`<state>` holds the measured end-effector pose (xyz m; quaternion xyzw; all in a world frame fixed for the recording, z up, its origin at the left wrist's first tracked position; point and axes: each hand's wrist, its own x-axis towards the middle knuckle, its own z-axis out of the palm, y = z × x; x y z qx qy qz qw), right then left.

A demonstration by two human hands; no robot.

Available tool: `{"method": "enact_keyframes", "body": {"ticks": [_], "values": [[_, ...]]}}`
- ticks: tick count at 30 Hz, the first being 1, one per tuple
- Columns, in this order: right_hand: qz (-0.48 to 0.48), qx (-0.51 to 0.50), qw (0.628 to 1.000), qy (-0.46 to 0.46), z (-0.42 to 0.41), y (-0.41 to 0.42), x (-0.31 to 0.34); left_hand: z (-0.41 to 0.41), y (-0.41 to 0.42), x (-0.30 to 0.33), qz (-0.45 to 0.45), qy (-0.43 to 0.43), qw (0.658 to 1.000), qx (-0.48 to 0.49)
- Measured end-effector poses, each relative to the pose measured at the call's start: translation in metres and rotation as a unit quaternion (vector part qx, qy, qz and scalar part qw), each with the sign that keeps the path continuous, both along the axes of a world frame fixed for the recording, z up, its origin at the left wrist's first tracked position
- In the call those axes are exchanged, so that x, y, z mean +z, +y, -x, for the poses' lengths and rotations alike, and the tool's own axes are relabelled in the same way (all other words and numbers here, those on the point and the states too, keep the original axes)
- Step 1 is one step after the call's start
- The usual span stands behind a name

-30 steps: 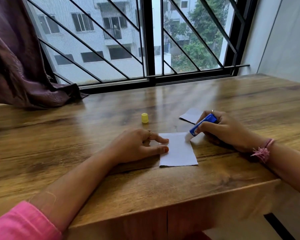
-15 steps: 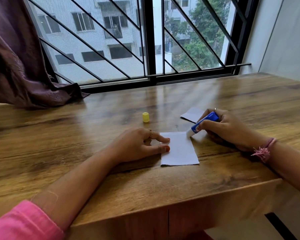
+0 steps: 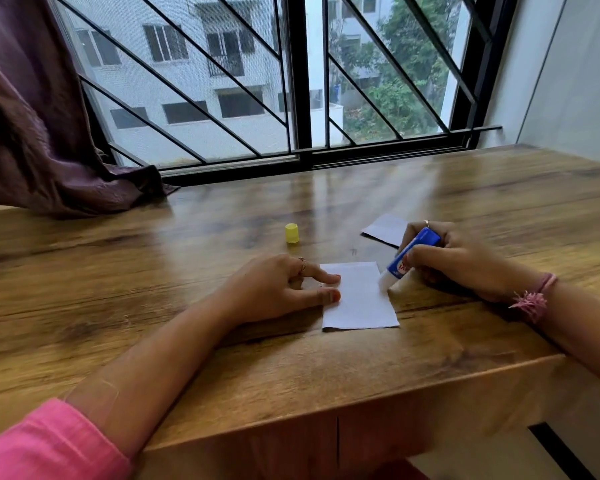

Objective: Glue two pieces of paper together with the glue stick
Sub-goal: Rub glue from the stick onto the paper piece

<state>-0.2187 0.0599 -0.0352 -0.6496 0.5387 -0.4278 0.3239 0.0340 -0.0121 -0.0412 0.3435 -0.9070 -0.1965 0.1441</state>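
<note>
A white paper piece (image 3: 361,299) lies flat near the front edge of the wooden table (image 3: 153,271). My left hand (image 3: 274,289) presses its left edge with a straight finger and thumb. My right hand (image 3: 458,261) grips a blue glue stick (image 3: 413,252), tilted down to the left, its white tip touching the paper's right edge. A second paper piece (image 3: 383,228) lies farther back, partly hidden behind my right hand. The yellow cap (image 3: 292,233) stands upright on the table, apart from both hands.
A dark purple curtain (image 3: 49,133) drapes onto the table's back left corner. A barred window (image 3: 291,81) runs along the table's far edge. A white wall (image 3: 568,81) stands at the right. The table's front edge drops off just below the paper.
The glue stick's tip has moved down along the paper's right edge, from near the top right corner. My left hand has kept its place on the paper.
</note>
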Motion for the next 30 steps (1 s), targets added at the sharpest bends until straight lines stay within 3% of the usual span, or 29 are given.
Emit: {"method": "enact_keyframes", "body": {"ticks": [14,30], "values": [[0.048,0.051,0.995,0.064,0.0020,-0.0005,-0.0036,0.0002,-0.0008,-0.0001,0.004,-0.002,1.000,-0.001],[0.048,0.096,0.993,0.056,-0.0011,0.0062,0.0009,0.0001,0.0001,0.0003,0.005,-0.005,1.000,0.003]]}}
